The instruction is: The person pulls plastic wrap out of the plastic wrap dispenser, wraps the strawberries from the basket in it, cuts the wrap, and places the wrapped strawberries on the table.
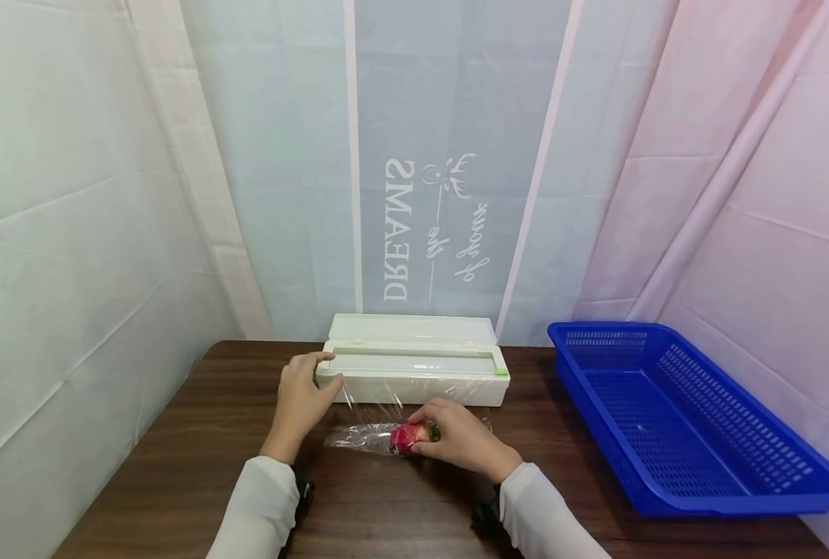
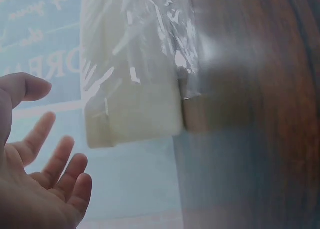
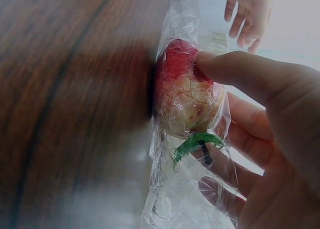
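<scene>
My right hand [image 1: 465, 439] grips a red and cream fruit [image 3: 184, 96] with a green leafy top [image 3: 197, 143], low over the table. Clear plastic film [image 3: 182, 14] covers the fruit, and the right thumb presses on its red end. A twisted tail of film [image 1: 364, 439] extends left from it, while more film stretches back to a white wrap dispenser [image 1: 414, 390]. At the dispenser's left end is my left hand [image 1: 301, 394]. Its fingers are spread apart with nothing between them in the left wrist view.
The dispenser's lid [image 1: 414, 328] stands raised at the back, and a green slider [image 1: 501, 372] sits at its right end. A blue plastic basket [image 1: 599, 423] is on the right of the brown table [image 1: 198, 466]. Fabric curtains [image 1: 296, 155] enclose the back and sides.
</scene>
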Action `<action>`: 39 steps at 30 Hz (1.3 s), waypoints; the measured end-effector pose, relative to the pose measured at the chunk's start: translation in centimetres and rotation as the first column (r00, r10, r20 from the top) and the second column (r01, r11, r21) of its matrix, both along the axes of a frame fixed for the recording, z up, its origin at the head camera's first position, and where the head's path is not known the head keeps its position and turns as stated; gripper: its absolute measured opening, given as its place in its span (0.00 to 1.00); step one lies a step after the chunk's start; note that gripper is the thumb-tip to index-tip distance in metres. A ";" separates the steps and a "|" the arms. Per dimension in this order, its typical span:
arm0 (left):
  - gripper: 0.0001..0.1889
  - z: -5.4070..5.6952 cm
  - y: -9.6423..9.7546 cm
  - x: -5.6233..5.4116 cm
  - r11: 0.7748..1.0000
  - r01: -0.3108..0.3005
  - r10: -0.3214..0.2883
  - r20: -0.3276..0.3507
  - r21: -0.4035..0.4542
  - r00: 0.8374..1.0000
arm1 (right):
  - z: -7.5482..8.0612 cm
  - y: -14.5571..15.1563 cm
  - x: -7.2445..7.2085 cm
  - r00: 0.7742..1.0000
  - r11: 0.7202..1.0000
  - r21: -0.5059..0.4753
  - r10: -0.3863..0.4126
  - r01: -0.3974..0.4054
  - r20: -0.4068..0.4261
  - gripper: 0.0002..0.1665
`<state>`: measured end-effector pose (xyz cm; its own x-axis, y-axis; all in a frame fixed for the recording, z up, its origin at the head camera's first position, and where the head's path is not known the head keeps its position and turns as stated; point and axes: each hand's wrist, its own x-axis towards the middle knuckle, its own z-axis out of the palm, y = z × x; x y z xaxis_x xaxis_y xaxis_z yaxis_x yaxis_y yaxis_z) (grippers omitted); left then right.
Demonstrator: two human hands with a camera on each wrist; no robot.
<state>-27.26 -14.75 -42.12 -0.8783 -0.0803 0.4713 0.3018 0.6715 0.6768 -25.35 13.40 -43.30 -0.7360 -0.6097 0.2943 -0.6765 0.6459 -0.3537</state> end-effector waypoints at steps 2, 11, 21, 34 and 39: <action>0.25 -0.1 -0.2 -0.1 1.000 0.001 -0.001 0.027 0.018 1.000 | 0.0 0.0 0.0 1.000 1.000 -0.002 0.007 -0.007 -0.001 0.19; 0.35 -1.0 -0.7 -0.5 0.984 -0.005 -0.035 0.223 0.177 0.974 | 0.1 0.1 0.0 1.000 1.000 0.010 0.020 -0.020 -0.008 0.20; 0.34 -1.9 -0.7 -1.3 0.970 -0.049 -0.016 0.267 0.238 0.964 | 0.1 0.2 0.2 1.000 1.000 -0.002 0.015 -0.015 0.003 0.19; 0.33 -1.7 -1.1 -1.3 0.972 -0.033 -0.036 0.284 0.235 0.958 | 0.4 0.5 -0.2 0.999 0.995 -0.097 0.027 -0.025 0.018 0.13; 0.33 -1.7 -1.1 -1.3 0.972 -0.026 -0.044 0.288 0.235 0.957 | 1.1 1.4 -0.5 0.998 0.973 -0.223 -0.054 0.056 0.017 0.14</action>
<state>-28.57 -15.81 -43.84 -0.9750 -0.1484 0.1655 0.0748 0.4822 0.8729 -25.88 14.79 -42.19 -0.7702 -0.4881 0.4107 -0.6378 0.5857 -0.5001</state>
